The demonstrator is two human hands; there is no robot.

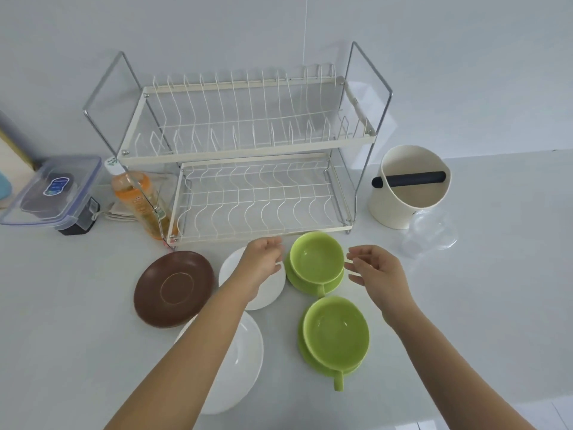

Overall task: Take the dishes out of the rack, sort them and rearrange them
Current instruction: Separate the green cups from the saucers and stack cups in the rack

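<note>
Both hands hover loosely open and hold nothing, the left hand (266, 257) and right hand (376, 273) flanking the far green cup (316, 259), which sits on its green saucer (299, 282) just before the rack (248, 144). On the desk (465, 290) lie a near green cup (336, 332), a brown saucer (173, 288) and two white plates (273, 287) (245, 361).
</note>
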